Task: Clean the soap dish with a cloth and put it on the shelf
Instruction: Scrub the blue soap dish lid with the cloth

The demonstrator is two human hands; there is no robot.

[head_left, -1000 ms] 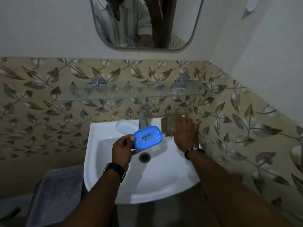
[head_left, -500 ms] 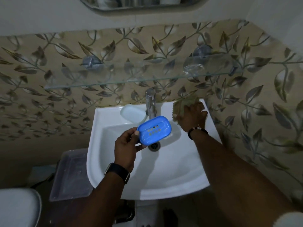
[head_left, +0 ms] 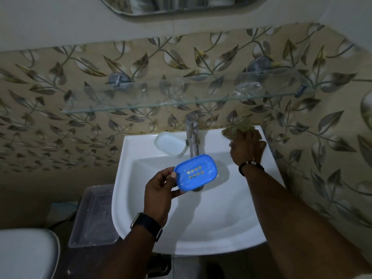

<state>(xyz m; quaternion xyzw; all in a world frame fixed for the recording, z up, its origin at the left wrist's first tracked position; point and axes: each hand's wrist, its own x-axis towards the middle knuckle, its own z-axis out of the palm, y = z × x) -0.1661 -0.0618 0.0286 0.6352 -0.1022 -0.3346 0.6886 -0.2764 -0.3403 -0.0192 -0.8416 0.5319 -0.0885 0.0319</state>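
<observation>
My left hand (head_left: 160, 191) grips a blue soap dish (head_left: 195, 172) by its left end and holds it tilted over the white sink (head_left: 203, 234). The dish has small square drain holes. My right hand (head_left: 246, 147) lies on a brownish cloth (head_left: 237, 130) at the sink's back right corner, fingers closed over it. Above the sink a glass shelf (head_left: 141, 106) runs along the leaf-patterned wall.
A white soap-dish base (head_left: 170, 143) sits on the sink's rim left of the chrome tap (head_left: 192, 135). A crumpled clear wrapper (head_left: 248, 89) lies on the shelf's right part. A clear plastic tub (head_left: 94, 216) and a toilet lid (head_left: 26, 256) stand to the lower left.
The view has tilted downward, so the mirror has slid out at the top. My right hand stays on the cloth at the back right corner; my left hand keeps holding the blue dish.
</observation>
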